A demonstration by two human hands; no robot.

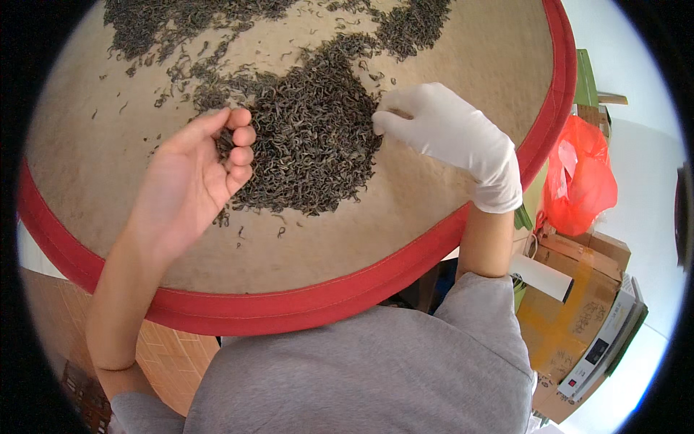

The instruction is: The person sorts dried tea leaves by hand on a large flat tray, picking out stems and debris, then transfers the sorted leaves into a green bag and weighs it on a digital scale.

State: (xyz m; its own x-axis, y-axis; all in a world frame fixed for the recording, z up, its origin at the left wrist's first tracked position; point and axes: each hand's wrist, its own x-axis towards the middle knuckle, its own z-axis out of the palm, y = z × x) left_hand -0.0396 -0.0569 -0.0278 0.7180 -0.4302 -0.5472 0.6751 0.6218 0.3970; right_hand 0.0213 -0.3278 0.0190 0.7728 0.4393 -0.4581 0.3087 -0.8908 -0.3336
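A heap of dark, twisted dried tea leaves (311, 137) lies on a large round tan tray (405, 217) with a red cloth rim. My left hand (195, 166), bare, is turned palm up at the heap's left side. Its fingers are curled, and some dark leaves show inside the curl. At the heap's right edge is my right hand (441, 130) in a white glove, its thumb and fingertips brought together. Whether anything sits between those fingertips cannot be seen.
More leaves (166, 22) spread along the far side of the tray. Beyond its right rim are a red plastic bag (578, 173), a cardboard box (571, 304), a white roll (542, 276) and a grey-white device (596, 354). Brown tiled floor (173, 354) shows at lower left.
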